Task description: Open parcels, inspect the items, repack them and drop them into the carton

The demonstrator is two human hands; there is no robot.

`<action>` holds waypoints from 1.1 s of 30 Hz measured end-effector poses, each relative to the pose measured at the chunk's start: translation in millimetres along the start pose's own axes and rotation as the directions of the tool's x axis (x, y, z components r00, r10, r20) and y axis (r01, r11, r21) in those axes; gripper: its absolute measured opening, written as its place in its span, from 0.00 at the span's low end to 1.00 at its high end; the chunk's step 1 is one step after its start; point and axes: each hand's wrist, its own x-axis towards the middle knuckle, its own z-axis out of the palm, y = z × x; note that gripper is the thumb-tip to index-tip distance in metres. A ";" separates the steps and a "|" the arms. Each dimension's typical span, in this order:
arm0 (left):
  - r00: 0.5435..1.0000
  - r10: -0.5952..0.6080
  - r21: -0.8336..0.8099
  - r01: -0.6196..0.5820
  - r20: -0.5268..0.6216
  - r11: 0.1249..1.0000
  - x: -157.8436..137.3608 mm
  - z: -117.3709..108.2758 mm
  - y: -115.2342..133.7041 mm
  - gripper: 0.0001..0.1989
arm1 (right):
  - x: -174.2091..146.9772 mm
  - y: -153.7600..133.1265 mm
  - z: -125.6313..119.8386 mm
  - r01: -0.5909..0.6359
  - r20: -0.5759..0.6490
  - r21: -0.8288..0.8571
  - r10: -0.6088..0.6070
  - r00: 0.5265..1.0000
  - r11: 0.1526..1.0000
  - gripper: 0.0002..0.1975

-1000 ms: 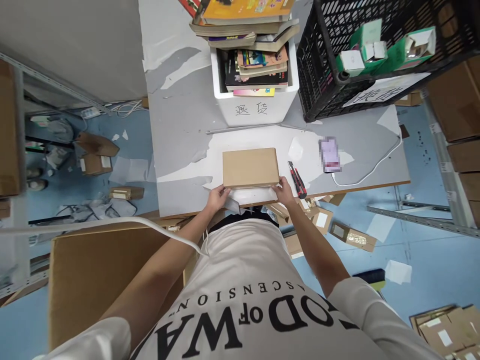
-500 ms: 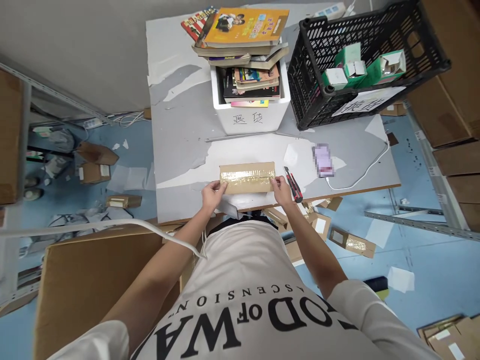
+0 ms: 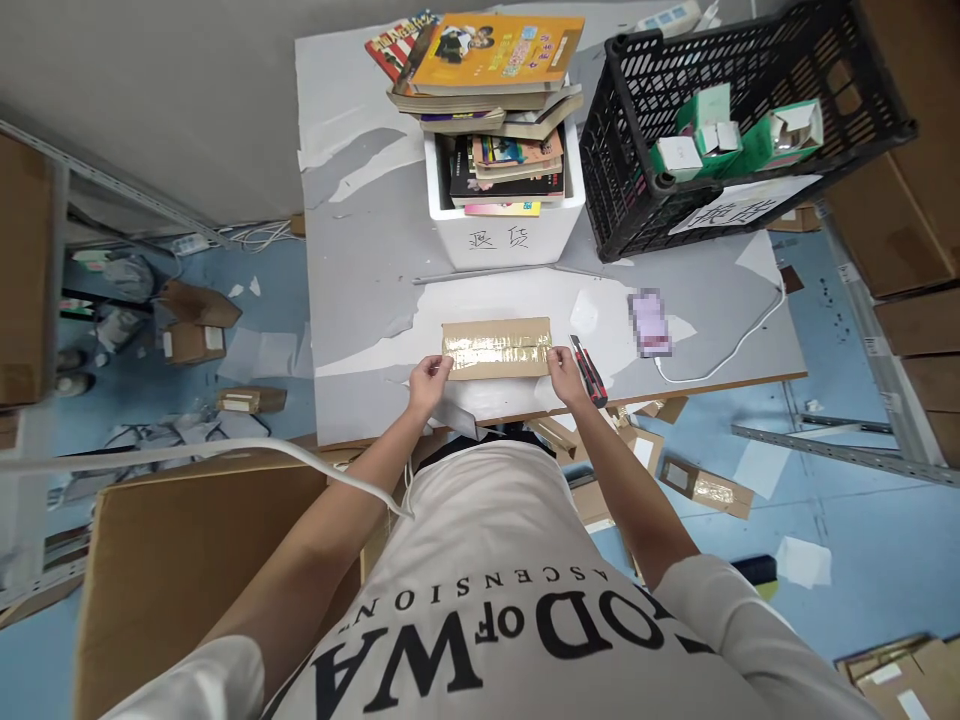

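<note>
A long, flat cardboard box (image 3: 495, 366) with shiny clear tape along its top lies near the front edge of the table (image 3: 360, 300). My left hand (image 3: 429, 384) grips its left end, thumb and fingers closed on the edge. At the opposite end, my right hand (image 3: 564, 374) pinches the box in the same way. Just right of that hand rests a red and black box cutter (image 3: 589, 370). Farther right is a phone (image 3: 649, 322) with a white cable plugged in; its screen is blurred.
Behind the box stands a white bin (image 3: 504, 242) piled with books (image 3: 491, 55). A black plastic crate (image 3: 637, 225) with green-and-white cartons stands back right. A large carton (image 3: 195, 560) is beside me at left. Small boxes and paper litter the blue floor.
The taped face of the box shows a little more broadly, as if the box tilted slightly. Both hands keep their hold at its ends. The whole view has shifted slightly.
</note>
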 end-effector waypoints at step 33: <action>0.988 0.114 0.181 -0.131 0.103 0.975 -15.9 -11.0 -15.8 0.24 | -25.3 4.5 6.0 0.100 -0.058 -0.084 -0.105 0.993 0.991 0.18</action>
